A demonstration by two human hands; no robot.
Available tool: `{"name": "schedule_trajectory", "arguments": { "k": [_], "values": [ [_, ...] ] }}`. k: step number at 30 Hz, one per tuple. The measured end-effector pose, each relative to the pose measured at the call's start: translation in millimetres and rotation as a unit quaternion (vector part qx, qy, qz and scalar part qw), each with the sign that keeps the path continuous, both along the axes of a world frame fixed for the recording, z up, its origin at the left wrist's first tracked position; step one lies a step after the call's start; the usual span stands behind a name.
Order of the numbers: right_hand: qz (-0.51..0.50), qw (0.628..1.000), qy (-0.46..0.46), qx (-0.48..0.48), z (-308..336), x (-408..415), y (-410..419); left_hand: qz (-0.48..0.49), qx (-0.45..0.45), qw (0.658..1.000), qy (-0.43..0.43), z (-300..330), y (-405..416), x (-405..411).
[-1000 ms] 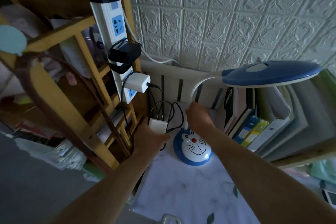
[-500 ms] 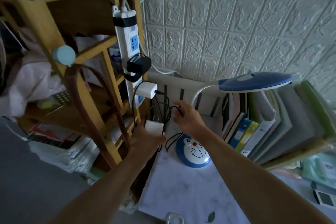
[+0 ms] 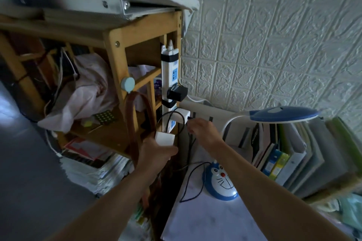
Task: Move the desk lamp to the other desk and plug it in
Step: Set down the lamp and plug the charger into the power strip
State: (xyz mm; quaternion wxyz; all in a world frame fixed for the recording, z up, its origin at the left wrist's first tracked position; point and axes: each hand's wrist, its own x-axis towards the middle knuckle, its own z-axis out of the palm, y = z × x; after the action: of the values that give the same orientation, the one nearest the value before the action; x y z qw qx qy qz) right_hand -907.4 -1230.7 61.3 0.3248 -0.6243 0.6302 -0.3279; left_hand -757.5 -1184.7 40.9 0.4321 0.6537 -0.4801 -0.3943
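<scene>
The desk lamp stands on the marble-patterned desk [image 3: 211,219]: a blue cartoon-cat base [image 3: 221,180], a white curved neck and a blue oval head [image 3: 284,116]. Its thin black cord [image 3: 193,182] loops over the desk edge. My left hand [image 3: 156,154] is shut on a white plug adapter [image 3: 165,138] with its prongs pointing up, just below the white power strip [image 3: 170,82] fixed upright on the wooden shelf post. My right hand [image 3: 203,130] pinches the black cable beside a white charger [image 3: 183,116] plugged into the strip.
A black adapter [image 3: 177,93] fills a middle socket; a blue socket above it is free. Wooden shelving [image 3: 115,60] holds cloth, papers and a brown strap. Books and binders [image 3: 284,154] stand right of the lamp. A textured white wall lies behind.
The view has tilted up and pulled back. My left hand has raised the white adapter toward the strip. My right hand has left the lamp base and moved up to the cable by the charger.
</scene>
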Motion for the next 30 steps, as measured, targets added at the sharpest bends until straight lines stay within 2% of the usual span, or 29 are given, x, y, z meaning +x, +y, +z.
{"name": "schedule_trajectory", "arguments": {
  "k": [2, 7, 12, 17, 20, 22, 25, 28, 30],
  "values": [
    [0.007, 0.998, -0.069, -0.007, 10.9, 13.3, -1.5, -0.012, -0.017, 1.0, 0.007, 5.7, 2.1, 1.6],
    [-0.032, 0.992, -0.116, -0.045, 23.4, 18.2, -4.0, -0.028, -0.043, 0.999, 0.014, 17.8, 7.5, 8.2],
    [-0.077, 0.992, -0.084, -0.053, 25.4, 1.7, -0.7, -0.015, -0.058, 0.998, 0.015, 30.5, 6.3, 11.6],
    [-0.109, 0.991, -0.07, 0.015, 17.4, -12.3, 6.1, 0.0, -0.064, 0.998, 0.029, 40.0, 7.4, 14.8],
    [-0.074, 0.995, -0.029, 0.066, 14.0, -13.1, 11.4, -0.005, -0.077, 0.996, 0.035, 42.8, 8.2, 14.4],
    [-0.035, 0.997, -0.017, 0.066, 18.1, -8.5, 15.7, -0.023, -0.085, 0.994, 0.057, 44.8, 7.4, 13.9],
    [-0.019, 0.996, -0.083, 0.039, 29.1, 2.8, 19.2, -0.051, -0.106, 0.99, 0.077, 49.7, 5.0, 11.4],
    [-0.008, 0.997, -0.077, -0.002, 38.7, 13.4, 21.4, -0.063, -0.117, 0.989, 0.067, 55.2, 1.8, 7.9],
    [0.009, 0.994, -0.104, -0.011, 43.4, 18.6, 24.9, -0.075, -0.125, 0.987, 0.061, 59.6, 0.8, 5.4]
  ]
}}
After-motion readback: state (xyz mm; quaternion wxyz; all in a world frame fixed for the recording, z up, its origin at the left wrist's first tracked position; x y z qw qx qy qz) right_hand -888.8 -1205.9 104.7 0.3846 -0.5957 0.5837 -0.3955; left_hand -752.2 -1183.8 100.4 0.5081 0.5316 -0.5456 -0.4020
